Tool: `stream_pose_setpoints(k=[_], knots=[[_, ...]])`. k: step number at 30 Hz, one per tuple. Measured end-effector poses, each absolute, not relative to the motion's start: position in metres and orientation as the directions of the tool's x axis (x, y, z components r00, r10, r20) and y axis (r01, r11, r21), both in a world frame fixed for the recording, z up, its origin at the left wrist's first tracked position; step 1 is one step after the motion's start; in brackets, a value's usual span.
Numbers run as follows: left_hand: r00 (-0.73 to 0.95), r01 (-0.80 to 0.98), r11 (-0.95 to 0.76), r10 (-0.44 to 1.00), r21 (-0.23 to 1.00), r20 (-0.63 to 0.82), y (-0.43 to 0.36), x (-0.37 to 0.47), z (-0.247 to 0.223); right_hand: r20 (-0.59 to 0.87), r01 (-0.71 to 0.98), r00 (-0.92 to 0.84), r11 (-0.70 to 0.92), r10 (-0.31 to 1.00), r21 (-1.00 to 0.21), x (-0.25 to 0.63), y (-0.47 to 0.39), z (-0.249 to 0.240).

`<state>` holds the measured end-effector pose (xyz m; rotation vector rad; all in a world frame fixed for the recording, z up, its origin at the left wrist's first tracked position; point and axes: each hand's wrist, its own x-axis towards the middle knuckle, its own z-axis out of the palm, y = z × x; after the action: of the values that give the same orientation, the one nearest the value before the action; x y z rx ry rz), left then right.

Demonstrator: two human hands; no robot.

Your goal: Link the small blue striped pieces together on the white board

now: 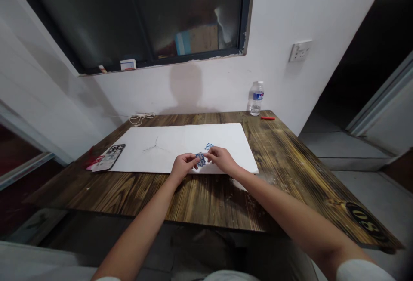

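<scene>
Between my two hands is a small blue-grey patterned piece (200, 159), held above the front edge of a white board (187, 137). The fingers of my left hand (184, 165) pinch its left side. My right hand (221, 158) has its thumb and forefinger together at the piece's upper right edge. Just beyond my right hand, a small blue-outlined shape (208, 146) lies on the board. Thin dark lines (155, 146) branch from one point on the board's left half.
The board lies on a dark wooden table (129, 190). A patterned flat item (109, 157) rests at its left end, beside something red and pink. At the back are a white cord (141, 118), a water bottle (257, 98) and a red stick (267, 118).
</scene>
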<state>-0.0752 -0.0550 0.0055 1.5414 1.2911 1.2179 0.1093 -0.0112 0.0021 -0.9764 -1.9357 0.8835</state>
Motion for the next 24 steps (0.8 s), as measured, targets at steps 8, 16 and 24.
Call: stream_pose_setpoints(k=[8,16,24], knots=[[-0.327,0.205,-0.099,0.931,0.974,0.163,-0.046,-0.081,-0.002,0.444,0.557,-0.309,0.538,0.841,-0.633,0.125,0.001,0.001],[-0.295,0.242,-0.121,0.936,0.963,0.192,-0.047,-0.080,0.000,0.336,0.701,-0.604,0.682,0.723,-0.206,0.123,0.000,-0.007],[-0.292,0.231,-0.114,0.939,0.966,0.181,-0.046,-0.081,-0.002,0.264,0.695,-0.655,0.702,0.708,-0.157,0.124,0.000,-0.002]])
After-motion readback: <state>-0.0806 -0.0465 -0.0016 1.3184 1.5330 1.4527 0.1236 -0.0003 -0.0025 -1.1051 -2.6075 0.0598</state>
